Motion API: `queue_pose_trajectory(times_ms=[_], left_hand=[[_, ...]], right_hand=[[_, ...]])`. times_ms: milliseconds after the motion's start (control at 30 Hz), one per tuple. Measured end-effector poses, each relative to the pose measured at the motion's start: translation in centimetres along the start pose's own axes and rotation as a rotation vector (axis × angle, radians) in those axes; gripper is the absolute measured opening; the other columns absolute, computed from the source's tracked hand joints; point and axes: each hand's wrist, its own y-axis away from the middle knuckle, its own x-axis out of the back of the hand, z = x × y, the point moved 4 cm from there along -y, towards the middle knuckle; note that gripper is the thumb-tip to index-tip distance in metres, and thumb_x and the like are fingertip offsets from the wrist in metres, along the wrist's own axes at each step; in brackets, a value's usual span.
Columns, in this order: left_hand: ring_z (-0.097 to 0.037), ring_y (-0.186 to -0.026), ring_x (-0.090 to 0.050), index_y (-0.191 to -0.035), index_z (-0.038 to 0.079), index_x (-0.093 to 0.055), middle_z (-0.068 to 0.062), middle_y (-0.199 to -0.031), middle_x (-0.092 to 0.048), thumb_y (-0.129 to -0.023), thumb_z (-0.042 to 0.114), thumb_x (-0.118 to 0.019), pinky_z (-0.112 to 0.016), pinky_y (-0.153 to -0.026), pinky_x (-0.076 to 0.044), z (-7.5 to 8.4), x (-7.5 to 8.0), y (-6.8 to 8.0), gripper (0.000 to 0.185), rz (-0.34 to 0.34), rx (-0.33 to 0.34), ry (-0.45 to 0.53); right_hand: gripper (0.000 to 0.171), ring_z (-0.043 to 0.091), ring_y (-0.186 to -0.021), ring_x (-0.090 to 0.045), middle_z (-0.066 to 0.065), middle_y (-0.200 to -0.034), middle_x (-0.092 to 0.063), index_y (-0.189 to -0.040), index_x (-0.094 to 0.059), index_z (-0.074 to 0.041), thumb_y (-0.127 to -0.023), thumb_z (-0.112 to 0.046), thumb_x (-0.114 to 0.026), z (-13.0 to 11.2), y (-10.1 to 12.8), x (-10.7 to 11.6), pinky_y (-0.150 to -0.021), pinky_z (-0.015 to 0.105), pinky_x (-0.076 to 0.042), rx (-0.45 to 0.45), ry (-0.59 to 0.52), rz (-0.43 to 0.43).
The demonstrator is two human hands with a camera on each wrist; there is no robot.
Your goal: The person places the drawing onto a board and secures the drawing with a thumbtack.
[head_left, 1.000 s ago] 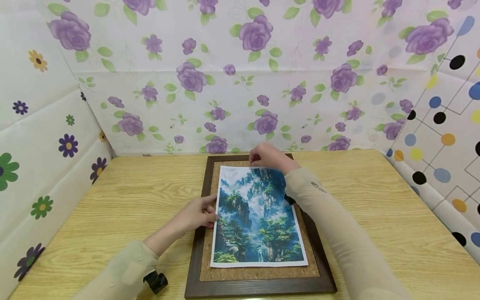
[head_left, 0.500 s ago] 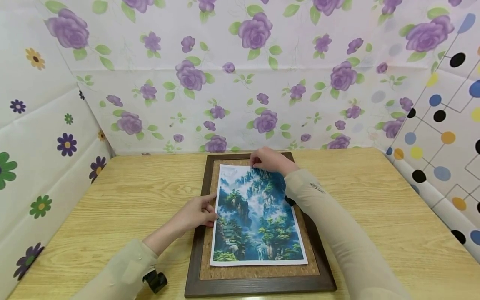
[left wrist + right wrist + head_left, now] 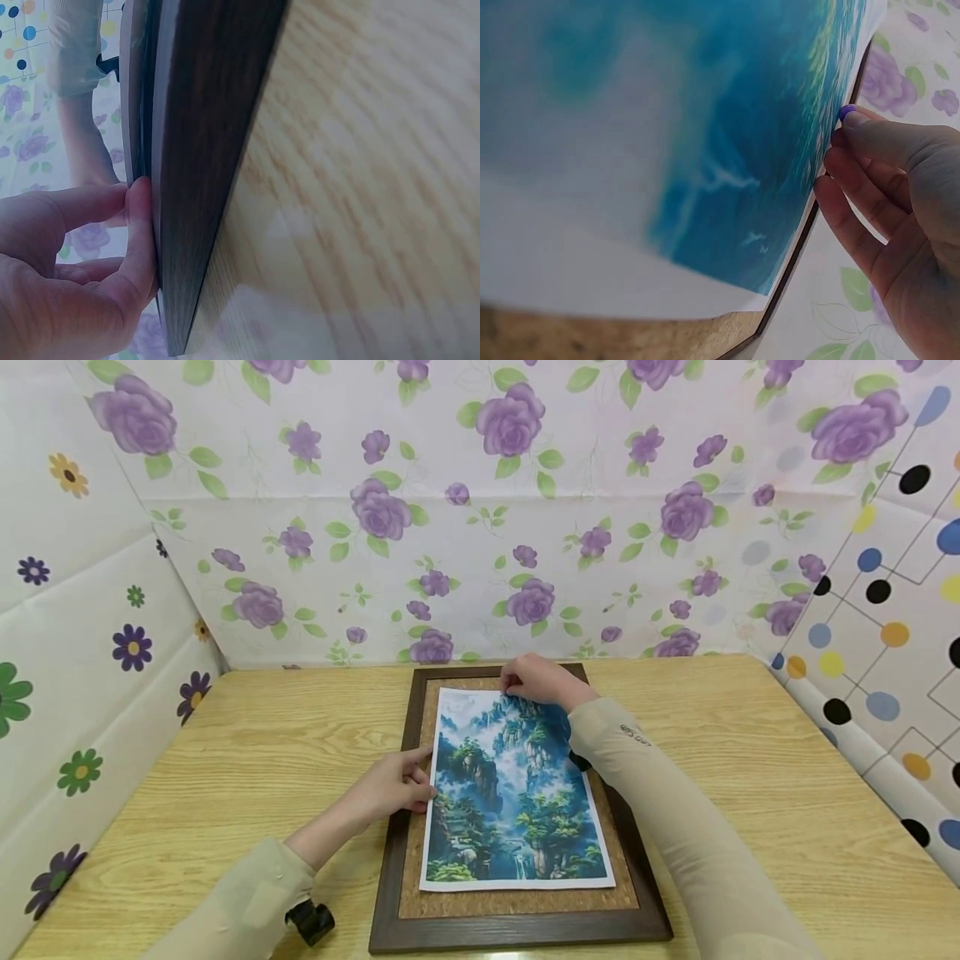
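A dark brown wooden frame with a cork board lies flat on the table. On the cork sits a print of blue-green mountains and trees. My left hand rests on the frame's left side, its fingers reaching the print's left edge. In the left wrist view, the left hand presses its thumb against the frame. My right hand is at the print's top edge. The right wrist view shows that hand pinching a purple push pin against the print.
The wooden table is walled in by floral paper at the back and left and dotted paper at the right. A black wrist camera sits on my left forearm.
The right hand has dipped slightly onto the print's top edge. The left hand has stayed put.
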Motion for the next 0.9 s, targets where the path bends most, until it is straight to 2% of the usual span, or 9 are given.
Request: queue_pose_trajectory(times_ms=[900], left_hand=[[-0.016, -0.074, -0.069, -0.154, -0.002, -0.029, -0.012, -0.087, -0.064, -0.093, 0.0, -0.062, -0.033, -0.072, -0.062, 0.11, 0.09, 0.08, 0.07, 0.0, 0.001, -0.017]], right_hand=[[0.015, 0.013, -0.078, -0.063, 0.003, -0.092, -0.073, -0.092, -0.074, -0.014, -0.098, -0.012, -0.061, -0.16, -0.54, -0.33, -0.078, 0.032, -0.056, 0.01, 0.021, 0.009]])
